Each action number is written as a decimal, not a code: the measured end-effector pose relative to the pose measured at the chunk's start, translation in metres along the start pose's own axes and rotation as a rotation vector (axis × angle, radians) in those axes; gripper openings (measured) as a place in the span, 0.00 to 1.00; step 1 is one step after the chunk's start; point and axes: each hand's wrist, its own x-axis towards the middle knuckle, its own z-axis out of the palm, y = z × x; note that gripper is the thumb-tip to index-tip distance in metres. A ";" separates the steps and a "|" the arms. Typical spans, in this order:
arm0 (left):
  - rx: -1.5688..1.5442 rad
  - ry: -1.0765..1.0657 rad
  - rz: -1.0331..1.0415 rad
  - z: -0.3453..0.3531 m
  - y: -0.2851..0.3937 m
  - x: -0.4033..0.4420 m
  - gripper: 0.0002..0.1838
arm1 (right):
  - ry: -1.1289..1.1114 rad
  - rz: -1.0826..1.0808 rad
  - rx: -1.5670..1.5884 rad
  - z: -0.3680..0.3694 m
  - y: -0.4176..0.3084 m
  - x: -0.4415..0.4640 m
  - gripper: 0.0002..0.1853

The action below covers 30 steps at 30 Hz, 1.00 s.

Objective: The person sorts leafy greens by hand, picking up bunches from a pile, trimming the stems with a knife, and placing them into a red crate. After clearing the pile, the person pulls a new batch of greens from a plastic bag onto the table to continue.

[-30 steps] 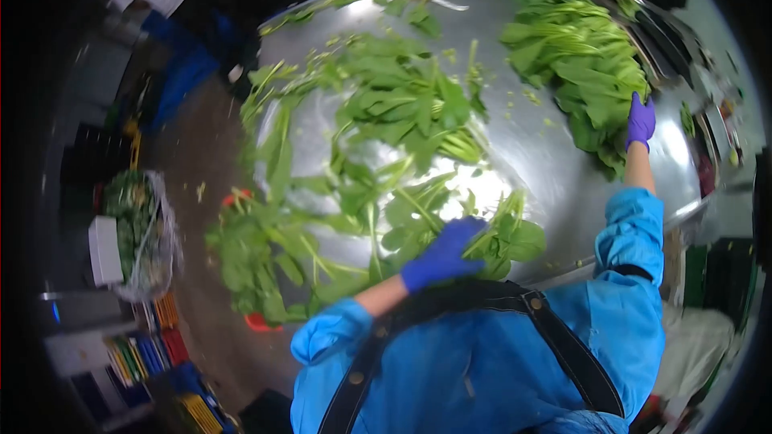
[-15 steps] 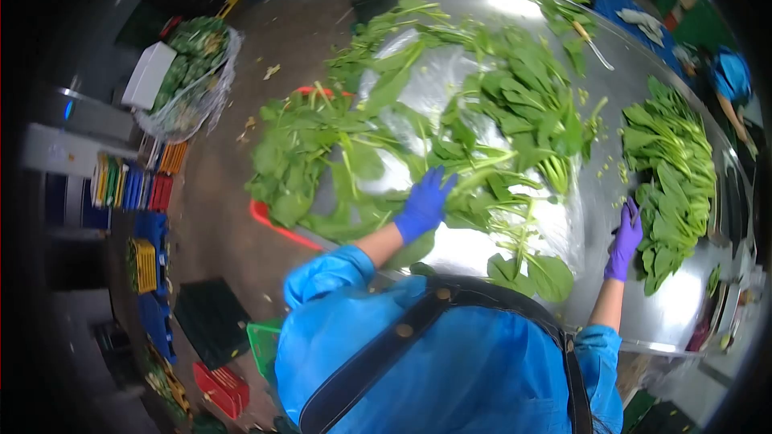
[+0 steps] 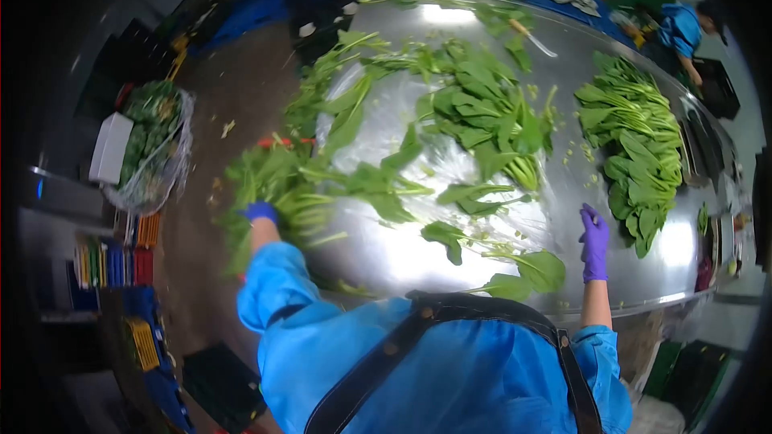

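Observation:
My left hand (image 3: pixel 260 210), in a purple glove, presses among leafy greens (image 3: pixel 277 181) at the table's left side. Its fingers are mostly buried in leaves and blurred. My right hand (image 3: pixel 595 241), also gloved, hovers by the near right part of the metal table, its fingers curled together; a small dark bit shows at its inner side, too unclear to name. Right of it lies a neat row of leafy greens (image 3: pixel 639 153) with stems and leaves aligned. Loose leaves (image 3: pixel 539 269) lie between my hands, and a fuller bunch (image 3: pixel 490 112) rests farther back on clear plastic.
The metal table (image 3: pixel 563 185) carries stem scraps. A knife with a wooden handle (image 3: pixel 523 30) lies at the back. Red crate edging (image 3: pixel 277 142) shows under the left greens. Left on the floor stands a bagged load of greens (image 3: pixel 153 137). Another person (image 3: pixel 682 32) works at the far right.
My left hand has swept left from the table's middle, carrying loose greens to the left edge, and more bare metal shows. My right hand stays beside the neat row. The view has shifted.

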 end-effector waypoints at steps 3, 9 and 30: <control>-0.159 -0.254 0.039 -0.096 0.021 0.046 0.19 | -0.218 0.005 0.018 0.030 -0.025 -0.014 0.16; -1.066 0.578 0.786 -0.217 0.220 0.076 0.24 | -0.498 0.130 0.145 0.114 -0.035 -0.001 0.18; -0.953 0.002 1.113 -0.359 0.371 0.093 0.56 | -0.174 0.285 0.192 0.096 -0.001 0.077 0.42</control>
